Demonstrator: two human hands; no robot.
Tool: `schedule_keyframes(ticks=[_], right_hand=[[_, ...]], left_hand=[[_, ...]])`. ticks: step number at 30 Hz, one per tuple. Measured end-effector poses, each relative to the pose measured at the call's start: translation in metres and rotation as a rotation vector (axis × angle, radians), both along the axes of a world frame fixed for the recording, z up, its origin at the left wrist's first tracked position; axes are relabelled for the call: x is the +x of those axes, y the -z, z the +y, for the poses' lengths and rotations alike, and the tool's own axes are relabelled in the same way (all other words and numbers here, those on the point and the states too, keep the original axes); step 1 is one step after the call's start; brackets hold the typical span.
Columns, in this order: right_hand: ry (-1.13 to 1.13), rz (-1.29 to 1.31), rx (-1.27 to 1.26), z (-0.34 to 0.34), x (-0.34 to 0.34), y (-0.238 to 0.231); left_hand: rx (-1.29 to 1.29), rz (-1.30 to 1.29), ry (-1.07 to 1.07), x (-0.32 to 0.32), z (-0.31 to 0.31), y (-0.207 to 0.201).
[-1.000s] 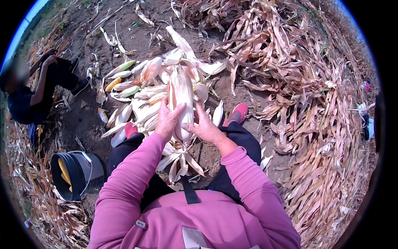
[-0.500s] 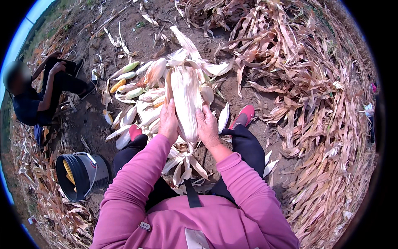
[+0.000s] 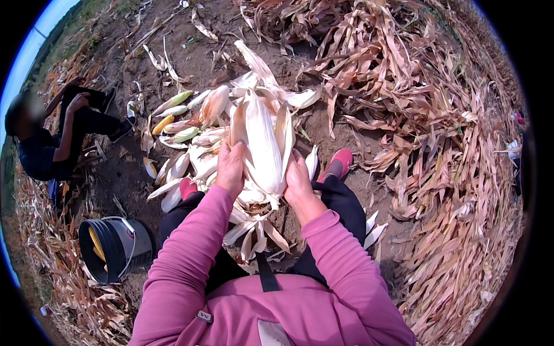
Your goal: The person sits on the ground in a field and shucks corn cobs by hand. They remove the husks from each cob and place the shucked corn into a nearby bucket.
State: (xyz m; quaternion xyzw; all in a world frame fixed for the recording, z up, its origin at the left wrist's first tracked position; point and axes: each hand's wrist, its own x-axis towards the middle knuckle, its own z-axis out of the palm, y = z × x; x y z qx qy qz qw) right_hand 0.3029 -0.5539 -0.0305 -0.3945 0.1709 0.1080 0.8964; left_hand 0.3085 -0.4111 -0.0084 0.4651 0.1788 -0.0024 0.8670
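Observation:
A large ear of corn (image 3: 264, 144), still wrapped in pale dry husk, is held between both hands with its stem end toward me. My left hand (image 3: 231, 168) is closed on the outer husk along its left side. On the right side my right hand (image 3: 298, 176) grips the husk, thumb up, its other fingers mostly hidden behind. Two outer husk leaves stand away from the ear, one at each hand. Beneath and to the left lies a pile of husked ears (image 3: 196, 135). One bare yellow cob (image 3: 163, 124) shows at the pile's left edge.
A dark bucket (image 3: 117, 248) with yellow cobs inside lies tipped at the left. Another person (image 3: 52, 127) sits on the ground at the far left. Dry corn stalks (image 3: 427, 190) cover the right side. Loose husks (image 3: 257, 233) lie between my feet.
The outer husk leaves have been pulled apart from the ear on both sides. My hands have spread slightly wider, the right one shifting right and a little toward me.

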Motion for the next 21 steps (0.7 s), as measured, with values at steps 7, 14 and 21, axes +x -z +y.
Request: schedule_keyframes(ticks=[7, 14, 21], right_hand=[[-0.314, 0.159, 0.026, 0.013, -0.014, -0.010], [-0.275, 0.005, 0.104, 0.015, -0.021, -0.001], [0.057, -0.380, -0.607, 0.001, 0.009, 0.036]], left_hand=[[-0.062, 0.005, -0.016, 0.001, 0.000, -0.013], [0.173, -0.175, 0.020, 0.008, -0.004, -0.009], [0.735, -0.233, 0.015, 0.007, -0.001, -0.007]])
